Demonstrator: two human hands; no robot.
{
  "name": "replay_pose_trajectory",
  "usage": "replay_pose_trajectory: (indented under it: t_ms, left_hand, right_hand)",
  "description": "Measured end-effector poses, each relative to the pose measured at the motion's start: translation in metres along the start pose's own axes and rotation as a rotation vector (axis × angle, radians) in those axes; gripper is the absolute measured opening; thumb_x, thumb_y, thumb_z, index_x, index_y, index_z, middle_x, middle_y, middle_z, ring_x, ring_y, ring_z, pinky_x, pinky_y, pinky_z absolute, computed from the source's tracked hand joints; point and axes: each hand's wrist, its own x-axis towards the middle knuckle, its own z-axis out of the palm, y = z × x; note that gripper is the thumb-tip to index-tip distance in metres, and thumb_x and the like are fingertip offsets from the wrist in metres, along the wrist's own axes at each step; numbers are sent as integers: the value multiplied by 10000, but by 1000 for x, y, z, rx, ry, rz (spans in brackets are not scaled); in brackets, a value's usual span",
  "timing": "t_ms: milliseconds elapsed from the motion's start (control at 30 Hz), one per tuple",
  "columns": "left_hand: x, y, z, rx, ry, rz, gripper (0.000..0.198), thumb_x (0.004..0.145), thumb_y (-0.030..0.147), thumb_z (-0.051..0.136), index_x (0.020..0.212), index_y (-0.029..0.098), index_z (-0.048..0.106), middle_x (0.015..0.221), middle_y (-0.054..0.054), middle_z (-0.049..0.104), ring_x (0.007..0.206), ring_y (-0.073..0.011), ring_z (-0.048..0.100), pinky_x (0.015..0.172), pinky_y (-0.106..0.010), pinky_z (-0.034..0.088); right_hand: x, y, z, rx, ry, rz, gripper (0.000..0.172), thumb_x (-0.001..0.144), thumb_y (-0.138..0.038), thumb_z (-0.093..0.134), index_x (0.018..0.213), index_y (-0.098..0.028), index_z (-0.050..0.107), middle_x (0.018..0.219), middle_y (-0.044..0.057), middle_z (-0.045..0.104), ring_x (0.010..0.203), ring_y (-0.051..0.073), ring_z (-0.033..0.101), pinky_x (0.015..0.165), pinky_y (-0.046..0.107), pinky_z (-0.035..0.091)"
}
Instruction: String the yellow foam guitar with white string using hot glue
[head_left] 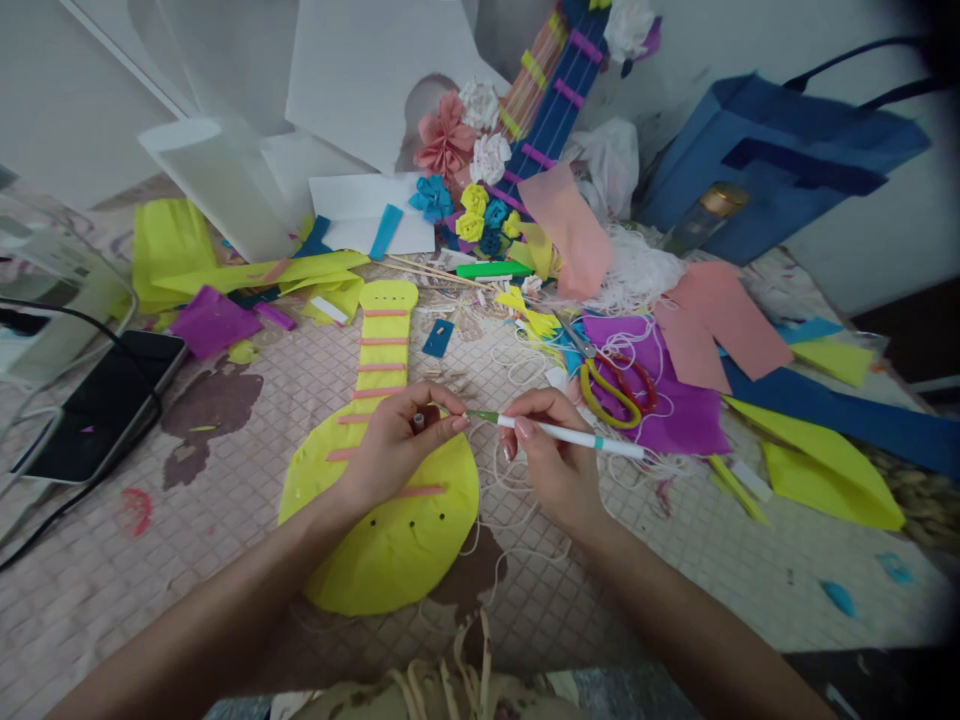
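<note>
My right hand (pixel 551 445) is closed around a slim white pen (pixel 570 433) with a green front end and teal band, its tip pointing left. My left hand (pixel 409 440) is pinched at that tip; whatever lies between its fingertips is too small to make out. A small whitish cylinder (pixel 418 421), perhaps a cap, shows by the left fingers. Under the left hand lies a yellow paper guitar (pixel 375 560) with pink strips across its neck and several dark holes in its body and head. White string (pixel 517 510) trails on the table beside it.
Yellow-and-red-handled scissors (pixel 611 395) lie on purple paper (pixel 686 425) at the right. Behind are paper flowers (pixel 446 135), a blue paper guitar neck (pixel 559 110) and a green marker (pixel 493 270). A phone (pixel 97 410) with cables is left; a blue bag (pixel 780 150) stands back right.
</note>
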Motion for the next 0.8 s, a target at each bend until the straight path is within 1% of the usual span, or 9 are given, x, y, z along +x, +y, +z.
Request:
replay_pose_trajectory:
  t_ms: [533,800]
  left_hand:
    - [-1,0,-1,-5,-4,-7,116,801,277,647,825,170,612,685,2,550,591,-106,451,506,-234,318]
    - [-1,-1,0,10,-5,-12,127,802,288,649,804,168,610,677,1,555,568,-101,434,506,-239,317]
  right_hand:
    - [2,-1,0,-7,-1,-12,60,865,-271,591,841,-218,607,645,-42,589,522,84,516,477,223,401]
    - [1,-2,0,-9,-25,19,55,863,-275,594,858,-223,609,653,-38,593,536,92,518,485,228,405]
